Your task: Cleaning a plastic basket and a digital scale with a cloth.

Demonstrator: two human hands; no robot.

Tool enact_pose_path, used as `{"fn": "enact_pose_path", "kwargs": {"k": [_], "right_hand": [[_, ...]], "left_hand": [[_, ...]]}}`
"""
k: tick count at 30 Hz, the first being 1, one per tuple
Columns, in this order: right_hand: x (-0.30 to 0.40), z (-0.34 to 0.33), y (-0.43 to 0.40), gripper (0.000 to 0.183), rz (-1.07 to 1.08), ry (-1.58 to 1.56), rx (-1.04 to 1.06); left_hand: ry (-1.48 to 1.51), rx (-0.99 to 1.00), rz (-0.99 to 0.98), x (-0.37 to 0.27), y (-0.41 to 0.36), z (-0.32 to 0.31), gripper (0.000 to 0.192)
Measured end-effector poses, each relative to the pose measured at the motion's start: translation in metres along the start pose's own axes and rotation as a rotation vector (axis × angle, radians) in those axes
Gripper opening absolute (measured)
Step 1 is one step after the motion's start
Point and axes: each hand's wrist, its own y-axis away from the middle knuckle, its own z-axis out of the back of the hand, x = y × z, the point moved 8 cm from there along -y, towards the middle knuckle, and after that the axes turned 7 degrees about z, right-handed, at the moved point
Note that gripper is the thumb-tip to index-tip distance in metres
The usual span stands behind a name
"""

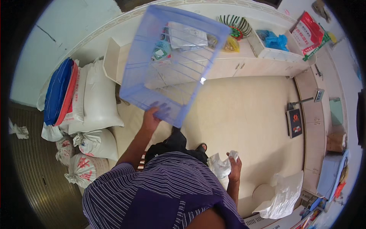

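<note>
A translucent blue plastic basket [133, 68] with slatted sides is raised at a tilt in front of me. My left hand [153, 118] grips its lower edge, the fingers showing through the plastic. Low on my right side, my right hand [235, 166] pinches the gathered top of a white plastic bag [220, 167]. Part of that bag is hidden behind my body, and its contents cannot be told. Through the basket's slats a white package [187, 35] and a green-and-clear bag [161, 53] show on the cabinet counter behind.
Filled white sacks [98, 94] are piled at the left, with folded blue material [58, 91] on them. Cabinets [254, 67] line the far wall, bearing an open drawer-like box [278, 55]. A platform scale [294, 123] stands right; a white plastic sheet [281, 197] lies lower right.
</note>
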Motion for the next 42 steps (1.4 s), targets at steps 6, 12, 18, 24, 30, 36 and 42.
{"fn": "enact_pose_path", "kwargs": {"k": [6,12,18,24,30,36,42], "right_hand": [[-0.059,0.017,0.007,0.036,-0.132,-0.022,-0.158],[-0.097,-0.055,0.01,0.043,-0.103,0.233,-0.032],[-0.111,-0.111,0.01,0.043,-0.133,0.33,-0.055],[-0.107,-0.129,0.009,0.044,-0.148,0.429,-0.055],[-0.101,-0.147,-0.016,0.044,-0.154,0.518,0.049],[-0.097,-0.162,-0.023,0.045,-0.152,0.602,0.049],[-0.108,-0.207,-0.001,0.045,-0.192,0.658,-0.022]], "left_hand": [[0.24,-0.008,-0.112,-0.097,-0.045,0.068,0.039],[0.395,-0.062,-0.207,-0.185,-0.11,0.139,0.034],[0.436,-0.115,-0.185,-0.238,-0.161,0.193,0.032],[0.361,-0.299,-0.205,-0.276,-0.204,0.23,0.037],[0.427,-0.425,-0.182,-0.289,-0.246,0.235,0.046],[0.374,-0.438,-0.129,-0.283,-0.297,0.219,0.05],[0.241,-0.262,-0.034,-0.288,-0.353,0.276,0.045]]}}
